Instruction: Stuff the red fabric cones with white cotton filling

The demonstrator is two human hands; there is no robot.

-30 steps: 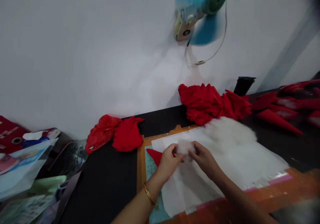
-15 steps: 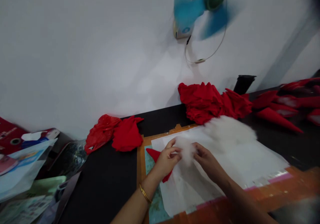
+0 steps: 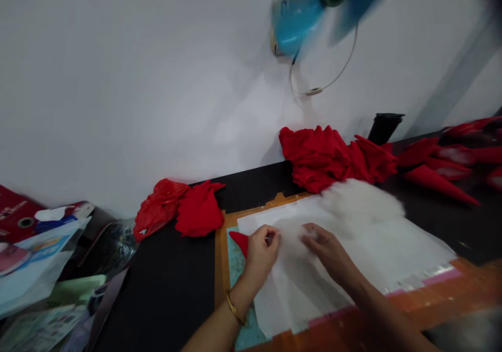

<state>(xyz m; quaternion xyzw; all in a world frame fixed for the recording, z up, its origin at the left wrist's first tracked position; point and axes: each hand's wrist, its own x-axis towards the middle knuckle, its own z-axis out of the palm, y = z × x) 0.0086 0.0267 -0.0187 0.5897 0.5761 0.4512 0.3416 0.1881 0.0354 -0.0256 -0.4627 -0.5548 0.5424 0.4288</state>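
Over the white sheet (image 3: 282,310), a thin, blurred tuft of white stuffing (image 3: 291,237) stretches between my two hands. My left hand (image 3: 263,248), with a gold bangle at its wrist, pinches the tuft's left side. On the other side, the fingertips of my right hand (image 3: 323,247) are closed on the stuffing too. A pointed red cloth piece (image 3: 239,241) lies partly hidden beneath my left hand. A larger heap of white stuffing (image 3: 364,201) rests on the sheet beyond my right hand.
Red cloth piles (image 3: 319,158) lie by the wall, with stuffed red cones (image 3: 437,184) at the right. A red plastic bag (image 3: 160,205) and red cloth (image 3: 200,211) lie left. Above, a blue wall fan (image 3: 300,22) spins. Packages and papers (image 3: 43,263) crowd the far left.
The tuft between my hands has been pulled thinner and fainter. My left hand has turned, its fingers curling in, and it covers more of the red cloth piece.
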